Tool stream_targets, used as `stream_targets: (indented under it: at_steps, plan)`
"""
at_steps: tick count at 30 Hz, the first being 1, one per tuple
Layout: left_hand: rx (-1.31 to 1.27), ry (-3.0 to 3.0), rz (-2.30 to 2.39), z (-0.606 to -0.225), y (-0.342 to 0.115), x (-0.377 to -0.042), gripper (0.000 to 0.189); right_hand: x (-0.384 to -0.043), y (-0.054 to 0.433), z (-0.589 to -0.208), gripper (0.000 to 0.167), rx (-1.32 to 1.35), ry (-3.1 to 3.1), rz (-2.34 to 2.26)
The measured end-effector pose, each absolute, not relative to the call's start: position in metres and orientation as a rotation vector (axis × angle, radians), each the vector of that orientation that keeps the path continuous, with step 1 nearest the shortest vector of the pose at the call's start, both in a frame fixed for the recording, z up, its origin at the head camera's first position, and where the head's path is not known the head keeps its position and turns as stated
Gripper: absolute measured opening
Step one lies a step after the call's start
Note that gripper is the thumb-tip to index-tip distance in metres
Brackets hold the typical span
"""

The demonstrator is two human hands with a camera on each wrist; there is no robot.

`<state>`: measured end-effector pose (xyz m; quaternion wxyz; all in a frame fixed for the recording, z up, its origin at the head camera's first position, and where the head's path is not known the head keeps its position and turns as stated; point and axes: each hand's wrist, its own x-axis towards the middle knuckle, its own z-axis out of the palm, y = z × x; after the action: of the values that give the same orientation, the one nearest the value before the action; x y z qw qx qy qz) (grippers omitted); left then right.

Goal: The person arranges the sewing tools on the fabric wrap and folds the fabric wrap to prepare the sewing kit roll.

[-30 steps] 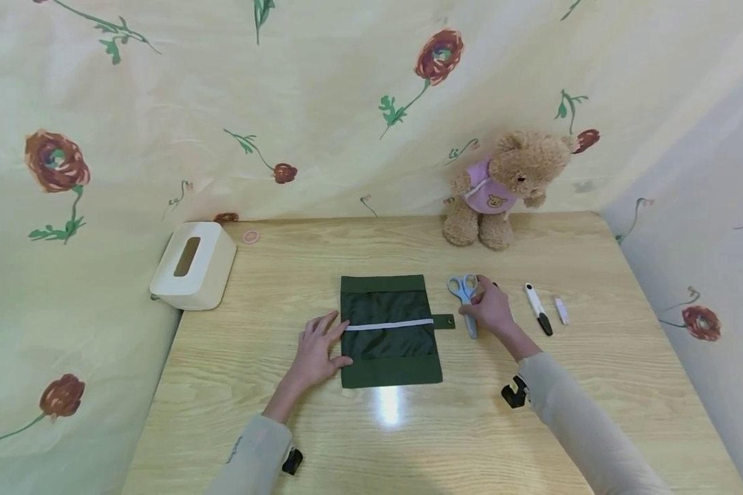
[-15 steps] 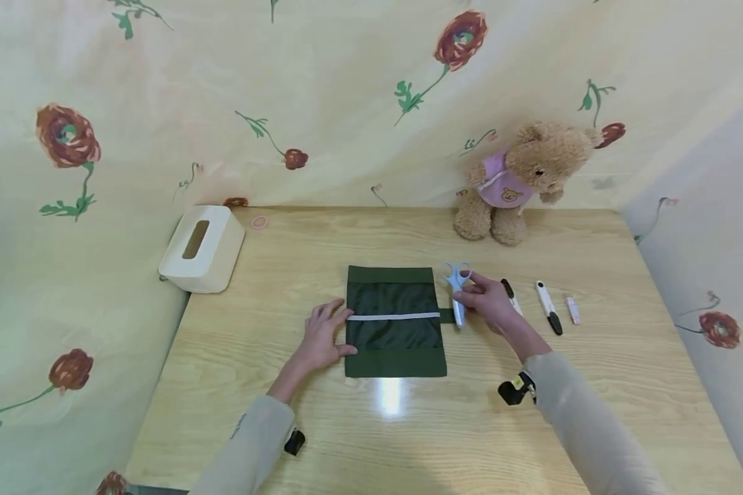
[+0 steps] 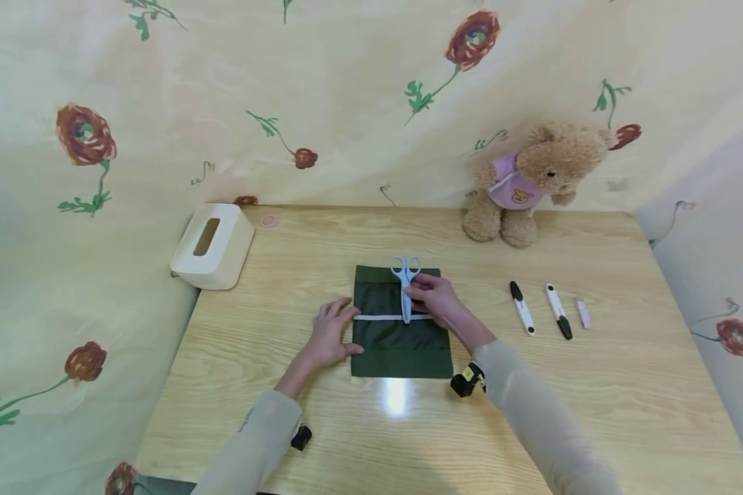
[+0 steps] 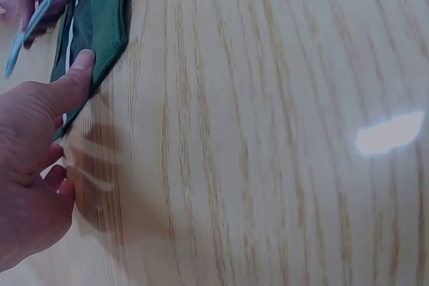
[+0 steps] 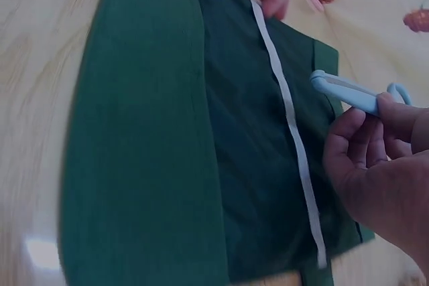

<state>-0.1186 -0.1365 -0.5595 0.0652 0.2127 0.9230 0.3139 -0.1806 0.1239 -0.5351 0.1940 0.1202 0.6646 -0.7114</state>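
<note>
A dark green fabric roll-up pouch (image 3: 401,337) lies unrolled on the table, with a white elastic band (image 5: 290,108) across its middle. My left hand (image 3: 333,335) rests at the pouch's left edge, thumb and fingertips spread and touching the cloth. In the left wrist view the left thumb (image 4: 75,85) lies on the green border. My right hand (image 3: 436,299) pinches a pair of light blue scissors (image 3: 405,292) over the pouch. Their handles point away from me, and the blades overlap the white band in the head view. The scissors' blade end (image 5: 335,88) points leftward in the right wrist view.
Two black-and-white pens or knives (image 3: 523,309) (image 3: 559,311) and a small pink-and-white item (image 3: 584,313) lie to the right. A white tissue box (image 3: 223,251) stands at the back left, beside a small pink ring (image 3: 268,221). A teddy bear (image 3: 523,185) sits against the wall.
My right hand has lifted the scissors from the pouch's right side and carried them left over it. My left hand stays at the left edge. The head view has shifted slightly.
</note>
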Motion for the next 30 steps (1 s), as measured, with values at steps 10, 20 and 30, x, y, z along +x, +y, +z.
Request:
stream_targets:
  at_steps: [10,20,30]
  plan:
    - [0.601,2.775,0.903,-0.561,-0.135,-0.120,0.067,-0.191,0.086,-0.536,0.030,0.345,1.856,-1.967]
    - [0.579,2.760,0.922,-0.560,-0.136,-0.120,0.064,-0.205,0.057,-0.536,0.023,0.360,1.837,-1.961]
    - [0.549,2.734,0.956,-0.560,-0.137,-0.119,0.063,-0.207,0.050,-0.537,0.020,0.304,1.902,-1.906]
